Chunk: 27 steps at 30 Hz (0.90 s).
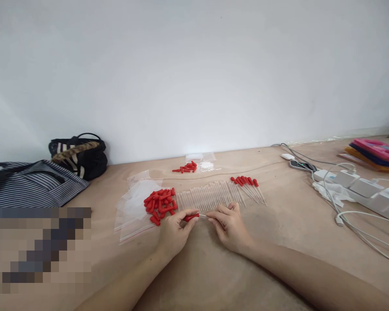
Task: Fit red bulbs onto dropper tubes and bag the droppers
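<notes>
My left hand (179, 229) pinches a red rubber bulb (192, 217) whose mouth points right. From my right, my right hand (228, 224) holds a thin glass tube (202, 215) between thumb and fingers, its end at the bulb's mouth. Beyond my hands lies a row of clear glass tubes (201, 195) side by side. At the row's right end, several tubes with red bulbs (246, 181) on their far ends lie slanted. A heap of loose red bulbs (160, 203) is left of the row, partly on clear plastic bags (132, 207).
More red bulbs (186, 167) lie near the wall beside a clear bag (204, 163). At the left are a striped bag (45, 183) and a black bag (92, 160). A power strip (369, 190), cables and stacked coloured folders (376, 153) occupy the right.
</notes>
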### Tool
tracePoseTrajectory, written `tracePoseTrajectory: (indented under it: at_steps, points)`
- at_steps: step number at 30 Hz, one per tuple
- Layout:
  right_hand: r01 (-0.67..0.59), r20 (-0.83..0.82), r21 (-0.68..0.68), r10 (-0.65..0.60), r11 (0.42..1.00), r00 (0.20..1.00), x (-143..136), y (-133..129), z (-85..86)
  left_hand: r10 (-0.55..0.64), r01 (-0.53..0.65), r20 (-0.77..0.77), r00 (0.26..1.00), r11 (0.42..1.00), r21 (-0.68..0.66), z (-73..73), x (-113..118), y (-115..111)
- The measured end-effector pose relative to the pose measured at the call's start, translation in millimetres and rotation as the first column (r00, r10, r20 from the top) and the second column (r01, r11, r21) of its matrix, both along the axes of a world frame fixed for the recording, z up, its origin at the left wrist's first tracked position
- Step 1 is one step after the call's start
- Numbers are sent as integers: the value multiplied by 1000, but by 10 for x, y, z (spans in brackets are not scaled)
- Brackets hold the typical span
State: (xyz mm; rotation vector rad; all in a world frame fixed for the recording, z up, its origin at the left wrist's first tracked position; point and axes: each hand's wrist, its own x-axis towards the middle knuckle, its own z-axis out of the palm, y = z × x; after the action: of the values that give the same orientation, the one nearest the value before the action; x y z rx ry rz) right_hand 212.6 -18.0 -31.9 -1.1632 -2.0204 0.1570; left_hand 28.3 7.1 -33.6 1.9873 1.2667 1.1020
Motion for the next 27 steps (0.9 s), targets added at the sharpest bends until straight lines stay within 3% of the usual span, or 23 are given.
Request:
tracePoseTrajectory:
  at_steps: [5,10,17,22,27]
  points:
    - [-20,34,142,16,990,999,31,7,-2,-11,12,-40,999,1000,13,13,-1,-12]
    - [-135,100,255,113,957,989,108,59,49,-100,100,-24,995,995,-15,32,-5,-20]
    - [-178,182,208,141,962,973,141,102,82,-147,147,-11,989,989,-14,67,19,-43]
    - [-182,244,202,130,962,961,125,110,85,-123,127,-85,989,991,38,115,32,-60]
    - [-188,179,156,159,970,971,111,120,56,-105,108,-109,988,994,22,126,30,-72]
